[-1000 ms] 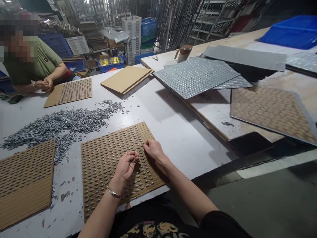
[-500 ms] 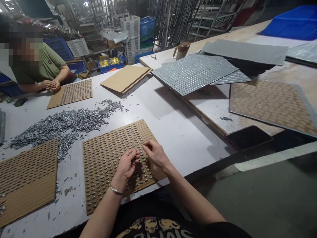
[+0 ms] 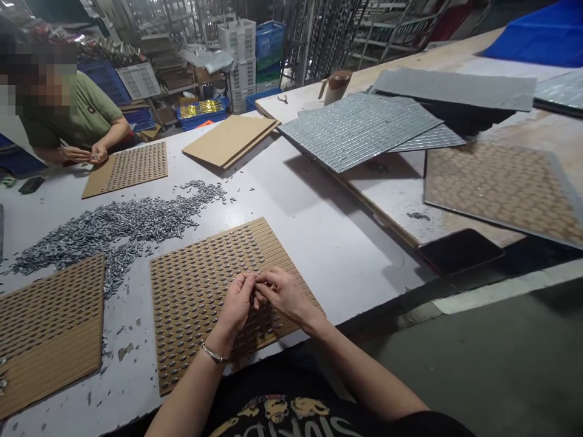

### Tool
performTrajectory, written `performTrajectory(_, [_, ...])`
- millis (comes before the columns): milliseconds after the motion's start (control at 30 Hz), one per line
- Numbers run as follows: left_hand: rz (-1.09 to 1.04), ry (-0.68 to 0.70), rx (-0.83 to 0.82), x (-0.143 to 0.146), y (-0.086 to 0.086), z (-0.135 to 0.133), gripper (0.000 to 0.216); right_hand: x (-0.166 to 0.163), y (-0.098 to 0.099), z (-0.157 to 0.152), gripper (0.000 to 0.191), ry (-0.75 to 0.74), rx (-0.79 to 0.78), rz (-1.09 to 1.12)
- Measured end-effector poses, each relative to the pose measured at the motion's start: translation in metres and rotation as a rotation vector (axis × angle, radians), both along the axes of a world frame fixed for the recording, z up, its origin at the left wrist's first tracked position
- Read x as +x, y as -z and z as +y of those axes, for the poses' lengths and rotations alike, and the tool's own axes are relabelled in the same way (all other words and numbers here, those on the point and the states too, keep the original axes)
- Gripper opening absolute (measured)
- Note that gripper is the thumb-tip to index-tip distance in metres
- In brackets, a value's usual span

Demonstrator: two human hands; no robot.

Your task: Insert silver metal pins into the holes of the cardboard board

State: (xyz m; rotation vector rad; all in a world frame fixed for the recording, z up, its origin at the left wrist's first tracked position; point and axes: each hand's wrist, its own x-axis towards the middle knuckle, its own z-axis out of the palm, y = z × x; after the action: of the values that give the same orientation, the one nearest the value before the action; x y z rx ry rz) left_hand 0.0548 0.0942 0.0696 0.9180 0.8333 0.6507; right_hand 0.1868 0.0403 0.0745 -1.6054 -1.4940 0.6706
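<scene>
A brown grooved board [image 3: 207, 273] lies in front of me, with rows of small grey oval pieces set along its grooves. Over its right part my left hand [image 3: 237, 298] is closed, its fingers curled round small dark grey pieces that are mostly hidden. My right hand [image 3: 288, 295] meets it there, thumb and fingers pinched at the left fingertips. What the right fingers pinch is too small to make out. Behind the board spreads a loose pile of grey oval pieces [image 3: 132, 224].
Another filled board [image 3: 59, 309] lies at the left. Across the table a co-worker [image 3: 91, 115] handles something small beside a third board [image 3: 136, 167]. Plain brown sheets [image 3: 228, 139], silvery ribbed panels [image 3: 359, 130], a mug [image 3: 337, 85] and a phone [image 3: 460, 250] are around.
My right hand has moved left from beside my left hand, and the fingertips of both now touch. My left hand has turned slightly. The co-worker's hands have shifted a little apart.
</scene>
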Motion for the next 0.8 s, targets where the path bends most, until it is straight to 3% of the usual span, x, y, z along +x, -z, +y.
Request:
performTrajectory(100, [0.007, 0.005, 0.002, -0.002, 0.001, -0.004, 0.039, -0.004, 0.001, -0.003, 0.014, -0.004, 0.011, -0.036])
performTrajectory(200, [-0.019, 0.01, -0.098, -0.006, -0.001, -0.006, 0.037, -0.004, 0.002, -0.007, 0.012, 0.029, 0.044, 0.043])
performTrajectory(333, [-0.011, 0.114, -0.27, -0.011, -0.004, -0.008, 0.038, 0.001, 0.004, -0.013, 0.012, 0.073, 0.089, 0.158])
performTrajectory(433, [-0.005, 0.139, -0.29, -0.01, -0.005, -0.01, 0.04, 0.002, 0.006, -0.017, 0.014, 0.065, 0.039, 0.204])
performTrajectory(633, [0.087, 0.062, -0.114, -0.003, -0.001, -0.01, 0.038, 0.007, 0.009, -0.015, 0.02, 0.109, -0.135, 0.264])
performTrajectory(800, [0.025, -0.072, -0.203, -0.003, 0.004, -0.004, 0.043, 0.024, 0.026, 0.015, 0.019, 0.246, -0.135, 0.171])
